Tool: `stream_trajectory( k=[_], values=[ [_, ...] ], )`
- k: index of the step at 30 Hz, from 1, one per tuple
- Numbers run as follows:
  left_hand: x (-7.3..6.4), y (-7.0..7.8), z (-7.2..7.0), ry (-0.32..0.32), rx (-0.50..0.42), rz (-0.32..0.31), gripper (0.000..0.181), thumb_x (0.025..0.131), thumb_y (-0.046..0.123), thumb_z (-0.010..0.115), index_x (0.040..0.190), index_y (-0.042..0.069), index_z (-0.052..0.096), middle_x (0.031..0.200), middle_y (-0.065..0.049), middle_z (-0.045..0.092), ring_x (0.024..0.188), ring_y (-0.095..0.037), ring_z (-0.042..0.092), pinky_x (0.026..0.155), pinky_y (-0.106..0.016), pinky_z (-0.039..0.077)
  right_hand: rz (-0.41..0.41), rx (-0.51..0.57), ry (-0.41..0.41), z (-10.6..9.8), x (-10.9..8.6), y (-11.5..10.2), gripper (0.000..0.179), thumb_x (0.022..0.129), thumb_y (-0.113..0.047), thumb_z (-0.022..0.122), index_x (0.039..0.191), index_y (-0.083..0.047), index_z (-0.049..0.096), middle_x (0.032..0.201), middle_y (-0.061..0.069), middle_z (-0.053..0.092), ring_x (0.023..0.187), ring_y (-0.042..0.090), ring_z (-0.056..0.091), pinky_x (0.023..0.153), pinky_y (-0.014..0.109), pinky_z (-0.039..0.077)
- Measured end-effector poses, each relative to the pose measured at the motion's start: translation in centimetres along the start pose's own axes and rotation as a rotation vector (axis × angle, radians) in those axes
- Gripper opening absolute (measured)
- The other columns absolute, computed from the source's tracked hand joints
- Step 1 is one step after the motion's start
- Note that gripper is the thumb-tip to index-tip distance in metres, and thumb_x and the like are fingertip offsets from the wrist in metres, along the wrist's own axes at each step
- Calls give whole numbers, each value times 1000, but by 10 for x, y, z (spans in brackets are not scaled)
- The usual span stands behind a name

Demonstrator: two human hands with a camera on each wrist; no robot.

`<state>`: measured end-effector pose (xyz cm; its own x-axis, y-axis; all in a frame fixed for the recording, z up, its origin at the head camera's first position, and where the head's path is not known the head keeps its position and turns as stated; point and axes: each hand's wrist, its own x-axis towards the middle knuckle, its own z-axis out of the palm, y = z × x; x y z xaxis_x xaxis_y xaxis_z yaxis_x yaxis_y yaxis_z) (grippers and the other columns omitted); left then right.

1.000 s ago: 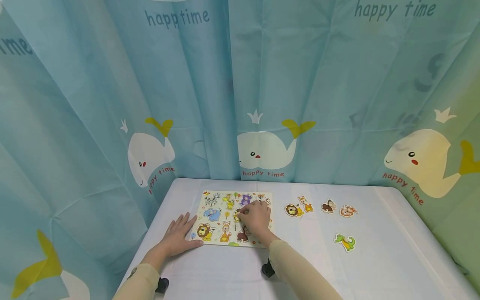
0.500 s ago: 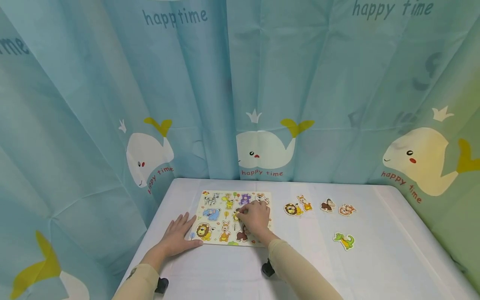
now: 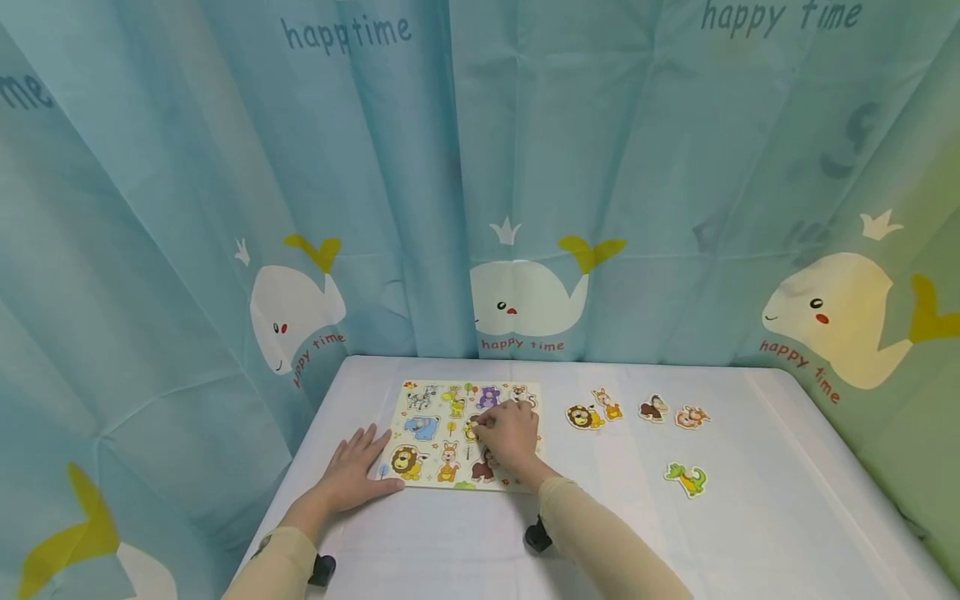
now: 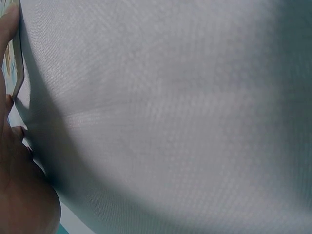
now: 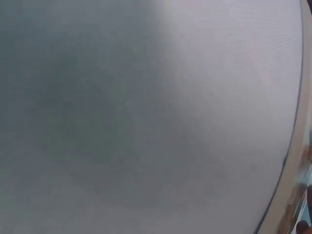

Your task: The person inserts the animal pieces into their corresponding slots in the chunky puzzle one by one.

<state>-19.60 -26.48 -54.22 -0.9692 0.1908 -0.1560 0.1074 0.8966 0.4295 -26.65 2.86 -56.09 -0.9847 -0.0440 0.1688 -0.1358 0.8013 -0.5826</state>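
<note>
A flat animal puzzle board (image 3: pixel 467 473) lies on the table in the head view, with pictures such as a zebra, a blue elephant (image 3: pixel 422 427) and a lion. My left hand (image 3: pixel 351 473) rests spread at its left edge, thumb on the near corner and fingers along the side. Over the middle right of the board is my right hand (image 3: pixel 512 435), thumb and index finger pinching a small yellow and brown animal puzzle piece (image 3: pixel 471 430). The hand hides most of this piece and part of the board. In the left wrist view, the left hand (image 4: pixel 22 180) lies beside the board's edge.
Loose puzzle pieces lie right of the board: a lion (image 3: pixel 583 417), a kangaroo (image 3: pixel 608 404), a dark brown ape (image 3: pixel 653 408), an orange animal (image 3: pixel 691 417) and, nearer, a green crocodile (image 3: pixel 686 480). A blue curtain (image 3: pixel 420 167) hangs behind the white table (image 3: pixel 765 517).
Both hands keep their places on the board, and the loose pieces stay where they lay. Only the head view has shifted slightly.
</note>
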Motion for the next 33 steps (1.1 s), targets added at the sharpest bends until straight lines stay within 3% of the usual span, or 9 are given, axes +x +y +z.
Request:
stream_trajectory(
  k=[9,16,20,29,33],
  values=[
    [0,1,0,-2,-6,5,104,82,63,75,160,8,33,167,-23,19,154,-45,8,123,-63,4,-34,122,-20,-31,1,16,16,91,-28,77,105,-21,81,118,5,67,124,35,46,104,57,38],
    [0,0,-1,-6,-7,0,105,82,64,74,161,9,33,167,-23,19,154,-45,8,123,-63,4,-37,197,-5,-65,4,29,17,92,-24,77,107,-19,81,114,4,68,124,33,48,104,55,40],
    [1,-1,-1,-13,-11,-2,105,82,65,74,161,9,33,167,-24,19,154,-45,8,123,-63,4,-90,215,12,-79,2,38,16,92,-20,78,107,-16,81,111,4,70,120,32,50,100,54,43],
    [0,-1,0,-10,-2,1,106,81,67,73,160,8,33,167,-25,19,154,-47,8,123,-63,4,-148,248,-19,-118,-12,80,23,92,-15,77,114,-10,79,112,3,70,107,27,61,89,47,52],
    [-1,0,-2,-6,-10,7,106,81,65,74,160,7,34,166,-25,19,153,-47,8,123,-64,4,-163,261,-29,-137,-18,106,23,93,-14,77,115,-7,78,110,2,72,107,27,63,92,51,53]
  ],
)
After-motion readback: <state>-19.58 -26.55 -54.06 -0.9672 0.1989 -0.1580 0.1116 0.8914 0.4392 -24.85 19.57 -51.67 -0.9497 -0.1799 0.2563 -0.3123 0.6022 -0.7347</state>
